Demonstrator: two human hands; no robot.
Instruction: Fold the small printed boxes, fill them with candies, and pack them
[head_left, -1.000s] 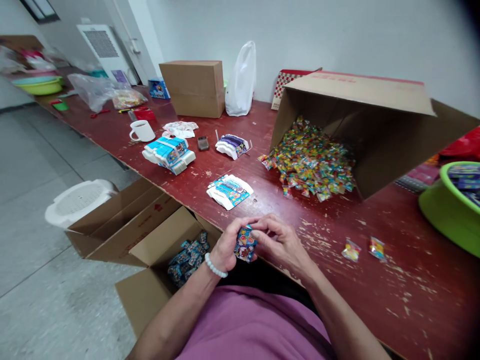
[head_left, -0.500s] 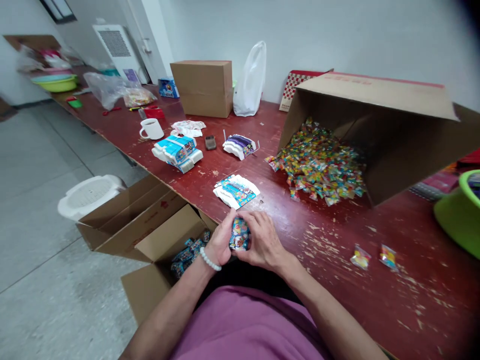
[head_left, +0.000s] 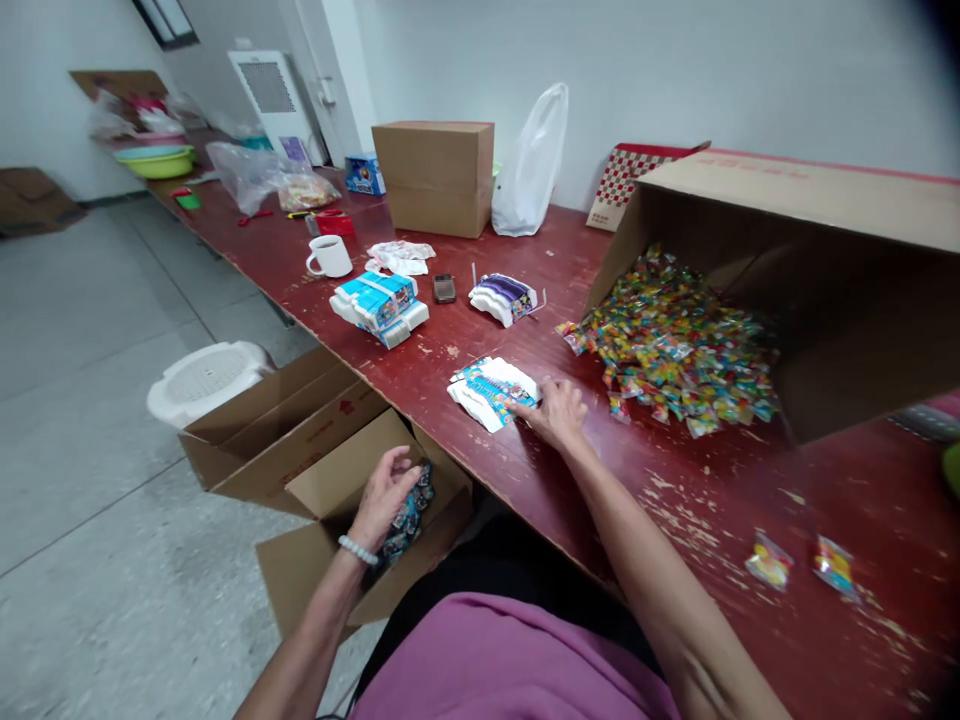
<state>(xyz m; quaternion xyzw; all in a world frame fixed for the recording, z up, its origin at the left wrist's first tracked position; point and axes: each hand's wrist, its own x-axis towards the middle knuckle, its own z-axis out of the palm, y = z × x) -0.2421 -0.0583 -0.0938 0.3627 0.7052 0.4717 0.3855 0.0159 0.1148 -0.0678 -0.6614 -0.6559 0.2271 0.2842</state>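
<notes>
My left hand [head_left: 384,492] reaches down into an open cardboard box [head_left: 315,575] on the floor. Its fingers curl around a small colourful box, just above a pile of similar small boxes [head_left: 411,512]. My right hand [head_left: 559,410] lies on the red table [head_left: 675,480], fingers stretched out. Its fingertips touch the near edge of a stack of flat printed cartons [head_left: 487,388]. That hand holds nothing.
A large cardboard box [head_left: 825,260] lies on its side, spilling wrapped candies [head_left: 675,345]. Two loose candy packets [head_left: 802,565] lie at the right. Further back are two more carton stacks [head_left: 379,305], a white mug [head_left: 330,257], a closed box [head_left: 439,175] and a white bag [head_left: 532,165]. A white stool [head_left: 206,375] stands on the floor.
Both hands held the small colourful box at the table edge. The left hand has since dropped with it into the floor box, and the right hand moved forward onto the flat cartons.
</notes>
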